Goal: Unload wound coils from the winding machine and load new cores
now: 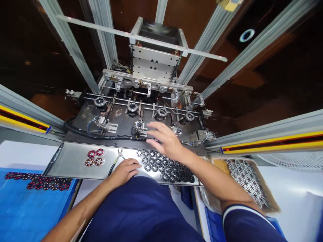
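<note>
My right hand [164,138] hovers open, fingers stretched left, above the far edge of a steel tray [70,160] and close to a fixture on the black machine bed [121,116]. It holds nothing. My left hand [125,170] rests on the tray's near edge with fingers curled under, next to a pair of small pliers [115,162]. Whether it holds anything stays hidden. Several grey round stator parts [166,165] lie in rows on the tray under my right forearm. A small group of red-wound stators [95,157] sits on the tray's left half.
Round holders [132,107] line a rail across the machine. More red-wound stators [37,181] lie on a blue cloth at left. A cardboard box [267,191] of grey parts stands at right. Yellow-striped aluminium rails [272,143] flank the machine opening.
</note>
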Demonstrator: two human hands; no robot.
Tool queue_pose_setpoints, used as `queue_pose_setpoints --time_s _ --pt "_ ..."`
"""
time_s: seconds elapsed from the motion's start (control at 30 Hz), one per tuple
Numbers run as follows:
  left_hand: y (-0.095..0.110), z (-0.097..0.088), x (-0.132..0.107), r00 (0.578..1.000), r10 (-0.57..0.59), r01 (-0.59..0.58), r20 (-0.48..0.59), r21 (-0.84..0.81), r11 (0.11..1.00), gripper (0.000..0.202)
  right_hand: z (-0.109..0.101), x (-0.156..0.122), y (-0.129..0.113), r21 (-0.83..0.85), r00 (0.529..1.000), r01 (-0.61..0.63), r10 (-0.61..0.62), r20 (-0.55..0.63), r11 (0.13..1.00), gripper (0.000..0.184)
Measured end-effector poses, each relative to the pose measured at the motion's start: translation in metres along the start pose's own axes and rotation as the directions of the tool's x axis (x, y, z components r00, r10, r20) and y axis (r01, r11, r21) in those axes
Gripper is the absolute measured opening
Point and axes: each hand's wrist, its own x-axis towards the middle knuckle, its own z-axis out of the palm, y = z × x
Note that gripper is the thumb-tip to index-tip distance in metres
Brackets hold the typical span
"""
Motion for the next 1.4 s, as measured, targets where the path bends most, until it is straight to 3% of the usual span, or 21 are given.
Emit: queue_pose_setpoints --time_s 0.1,0.2,0.3,0.47,0.57,0.67,0.8,0.87,0.93,1.0,1.03,1.1,1.23,1.4 --pt "-0.003 0.016 0.012 0.981 0.047 -0.051 0.188 0.017 0.999 0.029 0.009 -0.048 -0.011 0.024 0.991 -0.123 0.122 0.047 0.992 0.024" --pt "-0.004 0.023 0.013 0.964 0.034 -0.061 0.265 0.094 0.994 0.03 0.019 -0.084 -0.017 0.042 0.972 -0.233 0.232 0.044 0.971 0.022" --pt "-0.006 0.028 0.006 0.971 0.038 -0.078 0.235 0.164 0.983 0.03 0.029 -0.11 -0.026 0.056 0.957 -0.288 0.287 0.034 0.956 0.02" --pt "-0.012 0.037 -0.005 0.992 0.107 -0.119 0.07 0.202 0.972 0.018 0.055 -0.129 -0.036 0.117 0.949 -0.315 0.312 0.051 0.942 0.019" --pt "0.0 0.022 -0.002 0.997 0.047 -0.044 -0.056 0.047 0.998 0.016 0.062 -0.121 -0.04 0.184 0.951 -0.295 0.27 0.15 0.938 0.03" --pt "0.027 -0.016 0.007 0.977 -0.143 0.124 -0.156 -0.124 0.984 0.024 0.056 -0.097 -0.047 0.324 0.951 -0.268 0.196 0.238 0.907 0.051" --pt "0.064 -0.06 0.014 0.973 -0.182 0.129 -0.144 -0.316 0.94 0.02 0.043 -0.062 -0.06 0.42 0.995 -0.1 0.085 0.053 0.902 0.04" --pt "0.074 -0.066 0.012 0.965 -0.2 0.091 -0.171 -0.495 0.864 0.023 0.04 -0.051 -0.067 0.406 0.996 -0.05 0.075 -0.046 0.912 0.036" --pt "0.079 -0.063 0.009 0.953 -0.245 0.053 -0.18 -0.696 0.717 0.028 0.038 -0.044 -0.073 0.388 0.988 -0.034 0.09 -0.127 0.921 0.036" --pt "0.081 -0.058 0.007 0.937 -0.292 0.015 -0.193 -0.811 0.585 0.028 0.033 -0.039 -0.076 0.393 0.982 -0.046 0.113 -0.149 0.918 0.034" --pt "0.081 -0.057 0.006 0.928 -0.311 0.003 -0.206 -0.829 0.559 0.027 0.028 -0.037 -0.076 0.414 0.984 -0.07 0.13 -0.118 0.908 0.034" --pt "0.08 -0.057 0.005 0.907 -0.34 0.012 -0.248 -0.792 0.611 0.028 0.016 -0.03 -0.072 0.496 0.986 -0.159 0.162 0.037 0.853 0.031" --pt "0.08 -0.065 0.003 0.898 -0.303 0.088 -0.32 -0.544 0.834 0.044 -0.004 -0.017 -0.054 0.665 0.932 -0.331 0.119 0.344 0.669 0.023" --pt "0.087 -0.077 0.006 0.943 -0.151 0.038 -0.297 -0.353 0.935 0.051 -0.01 -0.008 -0.039 0.768 0.857 -0.321 -0.175 0.484 0.554 0.022"
